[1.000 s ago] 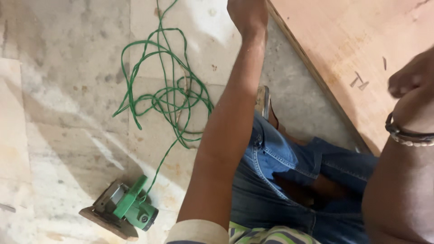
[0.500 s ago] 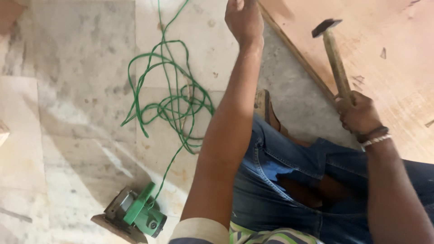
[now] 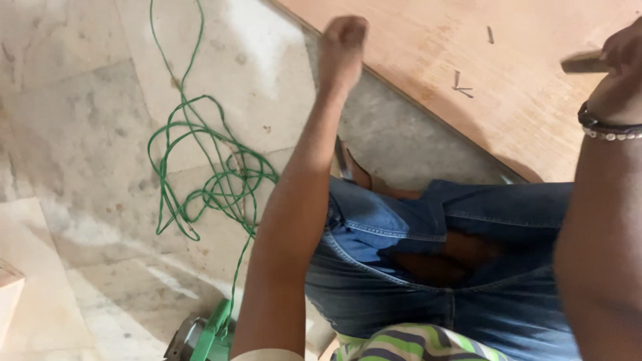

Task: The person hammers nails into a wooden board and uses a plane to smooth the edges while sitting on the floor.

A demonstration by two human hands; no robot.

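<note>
The hammer handle (image 3: 583, 62) is gripped in the right hand (image 3: 618, 57); the left hand (image 3: 342, 41) is fisted, apparently empty, by the plywood sheet (image 3: 468, 40). Loose nails (image 3: 461, 83) could be scattered, or the fist struck, by a wild swing.

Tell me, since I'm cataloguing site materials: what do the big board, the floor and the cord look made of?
The board looks like plywood: a flat, matt, reddish-brown sheet with faint grain. The floor looks like polished stone or marble tile, pale, mottled and dusty. The green cord seems plastic-sheathed cable, smooth and loosely tangled.

Green cord (image 3: 200, 167) coiled on floor, green power tool (image 3: 207, 337) below
</note>
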